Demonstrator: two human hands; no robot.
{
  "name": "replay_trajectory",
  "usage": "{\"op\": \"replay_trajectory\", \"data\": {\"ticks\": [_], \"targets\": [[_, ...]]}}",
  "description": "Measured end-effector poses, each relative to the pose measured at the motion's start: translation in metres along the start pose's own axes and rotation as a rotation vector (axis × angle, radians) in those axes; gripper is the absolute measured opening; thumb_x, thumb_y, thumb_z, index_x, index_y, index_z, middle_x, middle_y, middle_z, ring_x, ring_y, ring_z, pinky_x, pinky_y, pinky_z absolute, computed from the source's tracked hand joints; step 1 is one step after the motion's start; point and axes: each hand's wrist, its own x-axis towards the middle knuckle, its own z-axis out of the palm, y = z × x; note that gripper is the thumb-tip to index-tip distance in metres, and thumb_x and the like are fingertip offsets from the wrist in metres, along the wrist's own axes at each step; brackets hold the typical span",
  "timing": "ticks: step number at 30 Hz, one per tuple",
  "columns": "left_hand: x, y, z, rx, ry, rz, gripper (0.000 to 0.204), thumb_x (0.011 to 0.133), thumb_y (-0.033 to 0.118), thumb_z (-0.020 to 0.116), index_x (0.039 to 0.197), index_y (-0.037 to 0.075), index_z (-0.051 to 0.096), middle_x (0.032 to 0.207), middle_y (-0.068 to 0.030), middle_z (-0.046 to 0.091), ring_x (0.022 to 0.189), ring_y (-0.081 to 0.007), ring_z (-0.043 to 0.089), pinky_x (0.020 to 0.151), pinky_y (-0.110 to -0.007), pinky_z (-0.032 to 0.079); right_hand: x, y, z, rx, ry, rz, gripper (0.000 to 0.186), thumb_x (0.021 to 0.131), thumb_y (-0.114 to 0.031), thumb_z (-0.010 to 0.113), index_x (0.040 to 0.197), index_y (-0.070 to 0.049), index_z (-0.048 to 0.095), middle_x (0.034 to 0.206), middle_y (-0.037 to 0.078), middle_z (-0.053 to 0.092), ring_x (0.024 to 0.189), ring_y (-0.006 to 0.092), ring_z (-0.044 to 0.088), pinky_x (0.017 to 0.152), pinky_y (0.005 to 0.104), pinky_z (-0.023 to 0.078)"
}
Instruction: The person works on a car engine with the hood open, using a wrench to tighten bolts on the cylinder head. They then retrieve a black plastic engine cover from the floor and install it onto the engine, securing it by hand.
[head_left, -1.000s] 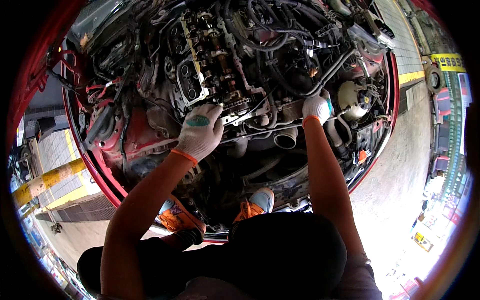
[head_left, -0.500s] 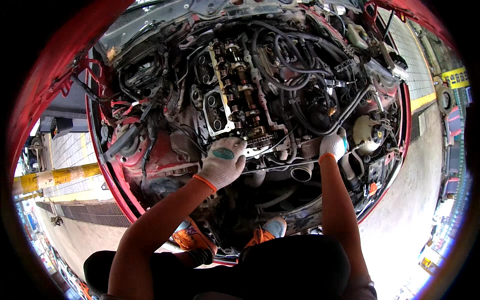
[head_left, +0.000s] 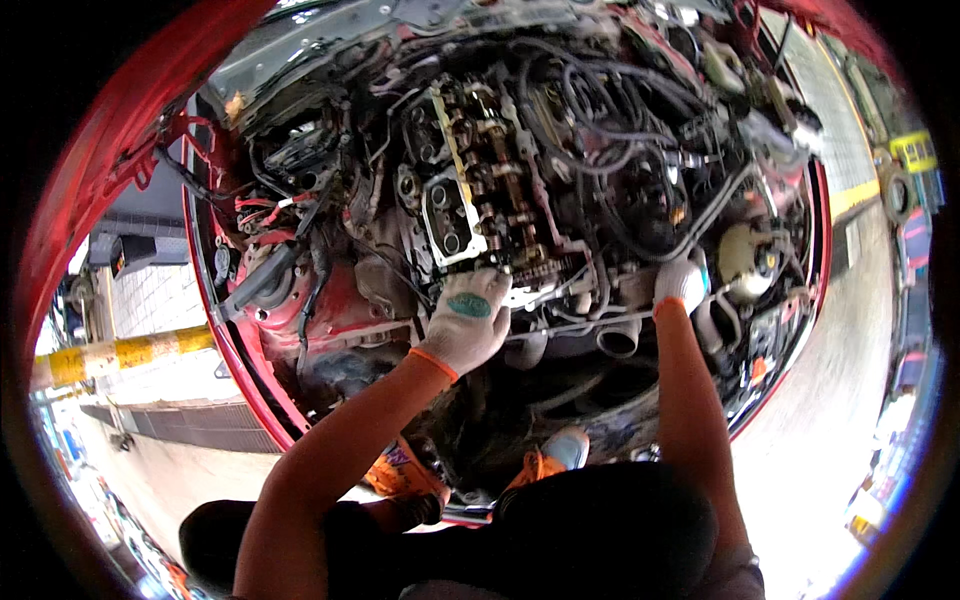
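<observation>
An opened car engine (head_left: 508, 185) lies in front of me, its camshafts (head_left: 518, 190) bare. My left hand (head_left: 468, 320), in a white knit glove with an orange cuff, is closed at the engine's near end, beside the timing chain (head_left: 540, 275). Its fingertips are hidden. My right hand (head_left: 682, 287), gloved alike, is closed near the front right, left of a round cream-coloured reservoir (head_left: 750, 258). A thin metal bar (head_left: 585, 325) runs crosswise between the hands; whether either hand grips it I cannot tell. Below it a round pipe mouth (head_left: 618, 342) faces me.
Black hoses (head_left: 620, 150) loop over the engine's right side. Loose wiring (head_left: 290, 205) and a red inner panel (head_left: 350, 315) are on the left. My orange shoes (head_left: 545, 465) stand in the front of the bay. A yellow striped bar (head_left: 125, 355) is outside, left.
The whole view has shifted slightly, so the engine bay appears a little further right. Both hands remain at about the same places on the engine.
</observation>
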Motion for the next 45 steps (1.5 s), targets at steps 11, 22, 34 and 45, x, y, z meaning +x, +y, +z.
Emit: {"op": "replay_trajectory", "data": {"ticks": [11,22,34,45], "targets": [[0.009,-0.012,0.005,-0.226,-0.245,-0.253,0.047,0.108,0.036,0.051,0.149,0.013,0.05,0.142,-0.0151,0.059,0.129,-0.0249,0.058,0.108,-0.041,0.047,-0.03,-0.147,-0.068,-0.013,0.084,0.284,0.049,0.101,-0.036,0.061,0.136,-0.003,0.061,0.128,0.022,0.067,0.115,0.035,0.067,0.098,0.0407,0.053],[0.024,-0.026,-0.086,-0.22,-0.47,-0.058,0.029,0.105,0.013,0.055,0.128,-0.003,0.064,0.131,-0.0186,0.064,0.124,-0.0328,0.06,0.106,-0.041,0.047,-0.324,-0.017,-0.321,-0.409,0.578,0.796,0.023,0.098,-0.022,0.061,0.112,-0.006,0.071,0.108,0.02,0.071,0.105,0.038,0.067,0.093,0.0425,0.053],[0.025,-0.001,-0.177,0.045,-0.618,-0.025,0.029,0.102,0.012,0.054,0.122,-0.006,0.067,0.119,-0.0211,0.068,0.117,-0.0374,0.062,0.103,-0.042,0.047,-0.401,0.03,-0.246,-0.388,0.634,1.351,0.047,0.105,-0.042,0.046,0.135,-0.009,0.06,0.133,0.02,0.063,0.125,0.038,0.058,0.107,0.0454,0.046],[0.02,-0.001,-0.233,-0.145,-0.656,-0.371,0.029,0.105,0.014,0.054,0.126,-0.004,0.064,0.122,-0.0166,0.066,0.117,-0.0293,0.063,0.104,-0.039,0.047,-0.398,0.03,-0.24,-0.409,0.75,1.381,0.041,0.105,-0.035,0.047,0.13,-0.007,0.065,0.129,0.019,0.067,0.121,0.0365,0.061,0.106,0.0442,0.047]]}}
